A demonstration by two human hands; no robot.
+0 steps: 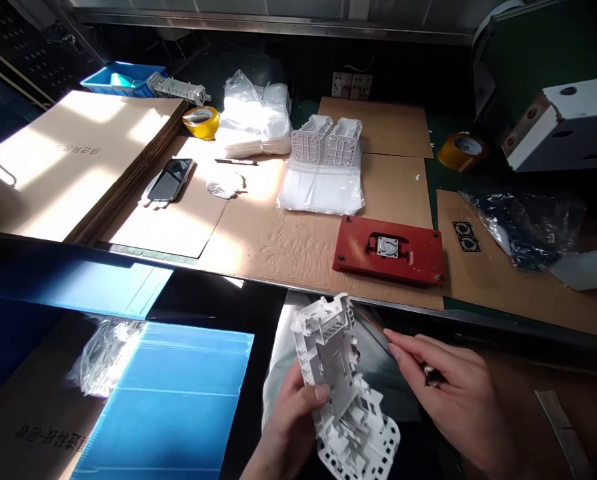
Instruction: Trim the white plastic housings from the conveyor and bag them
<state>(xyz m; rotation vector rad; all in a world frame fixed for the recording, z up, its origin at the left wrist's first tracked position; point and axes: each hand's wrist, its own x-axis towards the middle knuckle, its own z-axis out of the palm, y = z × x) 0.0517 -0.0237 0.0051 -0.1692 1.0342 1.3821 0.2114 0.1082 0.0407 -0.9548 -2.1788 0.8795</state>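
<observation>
My left hand [298,413] is closed around a white moulded plastic housing [335,373], its thumb pressing the inner side. The housing is tilted above my lap, its ribbed and slotted interior facing up and its wide perforated end toward me. To its right, my right hand [443,387] pinches a slim pen-like tool [433,375] with a dark rear end. A thin tip seems to extend from the fingers toward the housing's upper end; its exact kind cannot be made out, nor whether it touches. On the bench ahead lies a red fixture block [388,250] with a small square metal piece [387,247] in its recess.
Two white plastic housings [328,140] stand on stacked clear bags [321,187]. Cardboard sheets [73,160], a phone [171,180], a pen [235,162] and yellow tape [201,123] lie left. Another tape roll [461,152] and black gaskets [465,237] lie right. A blue sheet [178,393] stands lower left.
</observation>
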